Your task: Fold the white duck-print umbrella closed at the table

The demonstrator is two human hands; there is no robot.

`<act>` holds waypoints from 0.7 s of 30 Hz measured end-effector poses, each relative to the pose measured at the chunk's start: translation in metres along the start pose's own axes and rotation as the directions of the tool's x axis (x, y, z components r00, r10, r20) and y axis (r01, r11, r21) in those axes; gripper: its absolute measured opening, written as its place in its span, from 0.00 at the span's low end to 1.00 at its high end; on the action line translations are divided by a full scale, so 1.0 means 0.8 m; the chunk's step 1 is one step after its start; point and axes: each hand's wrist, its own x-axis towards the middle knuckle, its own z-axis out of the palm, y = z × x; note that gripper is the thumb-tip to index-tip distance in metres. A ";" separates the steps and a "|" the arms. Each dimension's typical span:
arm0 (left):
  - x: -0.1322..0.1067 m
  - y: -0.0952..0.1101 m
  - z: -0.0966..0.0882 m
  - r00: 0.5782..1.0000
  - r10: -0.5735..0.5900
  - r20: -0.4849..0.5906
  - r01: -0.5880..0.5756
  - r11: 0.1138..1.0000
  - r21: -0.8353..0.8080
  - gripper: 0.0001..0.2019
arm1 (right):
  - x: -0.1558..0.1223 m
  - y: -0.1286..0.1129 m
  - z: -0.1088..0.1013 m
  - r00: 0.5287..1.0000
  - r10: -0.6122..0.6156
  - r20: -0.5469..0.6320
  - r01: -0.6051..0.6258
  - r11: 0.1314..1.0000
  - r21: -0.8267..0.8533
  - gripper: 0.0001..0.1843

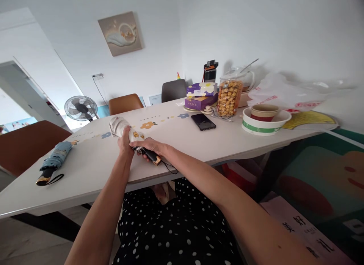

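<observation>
Dotted dress [176, 227] is filling the bottom centre of the frame, and 2 bare forearms are reaching up from it to the near edge of the table [93, 174]. The left hand [125, 140] is closing around the folded cloth of a white umbrella [118, 125], fingers wrapped over it, which looks like a way of holding the loose folds bundled. The right hand [148, 146] is gripping the same umbrella lower down, just above its black handle [152, 157], so the shaft is lying pinned and steady between both hands. The umbrella is resting on the table a little left of centre, cloth end pointing to the upper left and handle end reaching the table edge, with its strap [170, 168] hanging over the edge. 1 blue umbrella [55, 158] is lying folded at the left of the frame, well apart from the hands. Right of centre, a phone [203, 121] is lying face up, a jar [229, 98] is standing behind it, and a cup [264, 112] is sitting inside a bowl [265, 127].
</observation>
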 end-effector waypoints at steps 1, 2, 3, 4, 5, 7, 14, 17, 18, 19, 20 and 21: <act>0.000 -0.002 0.000 0.999 0.017 -0.027 -0.017 1.000 -0.001 0.19 | 0.003 0.003 0.000 1.000 -0.001 -0.008 0.001 1.000 0.006 0.23; 0.001 -0.003 0.000 0.999 0.031 -0.028 -0.031 1.000 0.004 0.20 | 0.005 0.005 0.001 1.000 0.000 -0.016 0.001 1.000 0.011 0.22; 0.002 -0.005 -0.001 0.999 0.043 -0.006 -0.043 0.999 0.005 0.21 | 0.007 0.007 0.001 1.000 -0.001 -0.021 0.002 1.000 0.017 0.21; 0.004 -0.006 -0.002 0.998 0.053 0.024 -0.053 0.999 -0.002 0.22 | 0.009 0.008 0.002 1.000 -0.003 -0.027 0.004 1.000 0.025 0.20; 0.006 -0.008 -0.003 0.997 0.058 0.055 -0.057 0.998 -0.012 0.24 | 0.011 0.009 0.003 0.999 -0.004 -0.037 0.005 0.999 0.033 0.19; 0.011 -0.009 -0.004 0.993 0.054 0.105 -0.051 0.998 -0.037 0.27 | 0.013 0.010 0.004 0.998 -0.003 -0.062 0.006 0.999 0.050 0.17; 0.020 -0.007 -0.004 1.000 0.028 -0.001 -0.028 0.996 0.079 0.25 | 0.011 0.004 0.002 0.993 -0.063 -0.103 0.079 0.984 0.158 0.16; 0.018 -0.008 -0.005 0.998 0.027 -0.059 -0.017 0.986 0.164 0.16 | 0.012 0.002 -0.001 0.987 -0.104 -0.126 0.131 0.965 0.227 0.15; 0.019 -0.008 -0.006 0.997 0.019 -0.069 -0.007 0.984 0.178 0.12 | 0.013 0.002 -0.002 0.985 -0.114 -0.131 0.144 0.958 0.247 0.15; 0.020 -0.009 -0.008 0.996 0.012 -0.085 0.005 0.982 0.188 0.07 | 0.014 0.002 -0.003 0.984 -0.120 -0.133 0.152 0.953 0.263 0.15; 0.021 -0.010 -0.011 0.994 0.014 -0.113 0.008 0.981 0.192 0.04 | 0.015 0.003 -0.004 0.983 -0.125 -0.136 0.159 0.949 0.273 0.16; 0.023 -0.010 -0.013 0.994 0.012 -0.107 0.007 0.983 0.182 0.02 | 0.017 0.003 -0.004 0.981 -0.129 -0.145 0.166 0.946 0.278 0.15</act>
